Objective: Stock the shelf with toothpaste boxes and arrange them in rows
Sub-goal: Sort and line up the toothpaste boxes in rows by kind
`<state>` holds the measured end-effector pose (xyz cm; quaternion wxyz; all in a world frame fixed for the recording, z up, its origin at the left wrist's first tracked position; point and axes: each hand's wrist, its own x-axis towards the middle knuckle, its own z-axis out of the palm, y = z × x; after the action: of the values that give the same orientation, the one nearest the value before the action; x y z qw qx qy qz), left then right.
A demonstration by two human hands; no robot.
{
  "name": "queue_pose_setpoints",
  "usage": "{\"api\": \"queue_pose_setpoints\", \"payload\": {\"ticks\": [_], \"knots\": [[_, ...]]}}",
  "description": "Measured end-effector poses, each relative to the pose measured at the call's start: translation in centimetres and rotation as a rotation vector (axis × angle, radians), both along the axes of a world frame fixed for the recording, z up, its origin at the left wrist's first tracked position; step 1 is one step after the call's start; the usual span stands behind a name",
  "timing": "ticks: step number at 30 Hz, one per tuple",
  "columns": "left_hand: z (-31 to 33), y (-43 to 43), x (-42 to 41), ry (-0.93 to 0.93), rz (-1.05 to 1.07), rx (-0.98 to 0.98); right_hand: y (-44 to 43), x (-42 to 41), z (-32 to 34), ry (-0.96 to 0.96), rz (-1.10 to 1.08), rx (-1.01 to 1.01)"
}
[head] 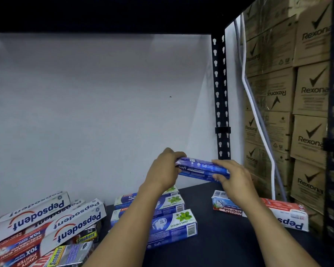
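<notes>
Blue Safi box [201,169] held above the shelf [229,237], left hand [162,174] and right hand [233,180] each gripping one end. Few Safi boxes [174,224] lie rowed mid-shelf; Pepsodent pile [46,218] at left looks unsorted, so most arranging remains.

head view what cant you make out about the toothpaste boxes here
Head view:
- Held Safi box: ends covered by left hand and right hand; small print blurred.
- Pepsodent pile: cut off by the left and bottom edges, count unknown.
- Stacked Safi boxes: partly behind the left forearm.
- Red Pepsodent box: right forearm hides its middle.
</notes>
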<state>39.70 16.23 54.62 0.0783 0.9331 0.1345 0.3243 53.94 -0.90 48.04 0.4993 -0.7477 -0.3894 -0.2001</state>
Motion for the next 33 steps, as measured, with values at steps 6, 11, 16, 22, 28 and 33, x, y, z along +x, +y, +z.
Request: {"api": "queue_pose_setpoints", "payload": {"ticks": [6, 11, 16, 22, 28, 33], "knots": [[-2.0, -1.7, -3.2, -0.551, 0.057, -0.477, 0.7, -2.0, 0.0, -0.119, 0.035, 0.109], [-4.2, -4.0, -3.8, -0.640, -0.062, -0.950, 2.1, -4.8, -0.5, -0.229, 0.025, 0.162], [-4.2, -3.3, -3.9, -0.725, -0.243, -1.265, 3.1, -6.6, -1.2, -0.369, 0.045, 0.070], [-3.2, -1.0, -5.8, -0.837, -0.241, -1.370, 3.6, -8.8, -1.2, -0.430, 0.301, 0.085], [-2.6, -0.1, -7.7, -0.642, -0.343, -1.520, 3.1, -9.7, 0.3, -0.043, 0.438, 0.290], [-2.4, -0.8, -7.8, -0.327, -0.419, -1.495, 2.6, -8.1, 1.1, 0.492, 0.677, 0.398]]}}
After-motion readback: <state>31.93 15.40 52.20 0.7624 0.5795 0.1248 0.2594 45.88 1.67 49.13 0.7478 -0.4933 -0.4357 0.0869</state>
